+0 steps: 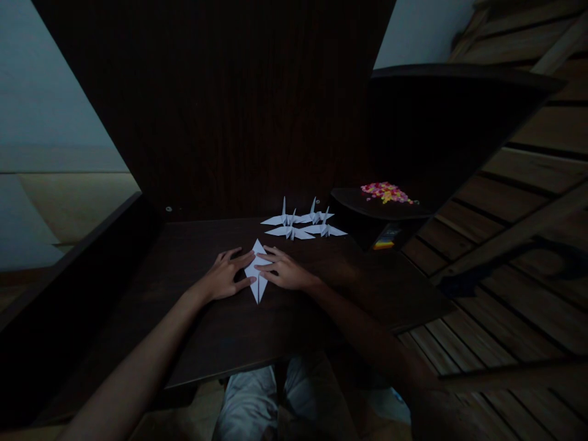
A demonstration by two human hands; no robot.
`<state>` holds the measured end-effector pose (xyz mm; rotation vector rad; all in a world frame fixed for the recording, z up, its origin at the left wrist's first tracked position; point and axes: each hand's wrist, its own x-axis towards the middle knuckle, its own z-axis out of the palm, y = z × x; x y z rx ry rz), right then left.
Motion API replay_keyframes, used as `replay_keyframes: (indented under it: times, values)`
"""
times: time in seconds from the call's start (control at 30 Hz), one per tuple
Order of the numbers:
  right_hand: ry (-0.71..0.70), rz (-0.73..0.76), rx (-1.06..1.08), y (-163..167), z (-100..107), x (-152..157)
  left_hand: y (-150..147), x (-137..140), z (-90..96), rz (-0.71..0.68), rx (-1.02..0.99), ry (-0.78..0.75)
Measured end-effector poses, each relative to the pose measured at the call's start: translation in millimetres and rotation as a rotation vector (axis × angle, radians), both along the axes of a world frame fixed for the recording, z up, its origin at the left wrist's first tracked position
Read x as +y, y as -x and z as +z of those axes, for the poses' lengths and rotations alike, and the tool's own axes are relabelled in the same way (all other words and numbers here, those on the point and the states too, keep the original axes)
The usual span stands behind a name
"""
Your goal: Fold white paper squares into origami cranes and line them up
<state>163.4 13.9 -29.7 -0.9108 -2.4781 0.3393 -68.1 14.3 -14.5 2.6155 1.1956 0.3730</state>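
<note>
A white folded paper [258, 293], diamond-shaped with a slit down its lower half, lies flat on the dark desk. From the left, my left hand [225, 274] rests with spread fingers, its thumb and a fingertip touching the paper's left side. My right hand [285, 272] lies opposite, fingers apart and pressing on the right side of the paper. Several white origami cranes [290, 231] stand in a cluster just beyond the paper, towards the back of the desk.
The dark wooden desk [220, 343] has a tall back panel [248, 110] and a raised left side [68, 275]. On a small corner shelf [358, 205] at the right sits a pile of pink and yellow bits [386, 192]. Below it is a rainbow-striped pack [384, 241]. Slatted wood [519, 226] fills the right.
</note>
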Motion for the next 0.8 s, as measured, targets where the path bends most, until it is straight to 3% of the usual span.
replay_keyframes:
  times: [0.47,0.67,0.8]
  values:
    - [-0.045,-0.055,-0.019,-2.1,9.7,-5.8,-2.7,-3.3,-0.1,-0.133,0.033,-0.091]
    - [-0.096,-0.270,0.022,-2.4,17.3,-7.1,-5.2,-4.5,1.3,-0.109,0.044,-0.123]
    - [-0.049,-0.390,-0.013,-0.1,16.0,-7.4,-8.0,-6.0,1.3,-0.118,0.035,-0.130]
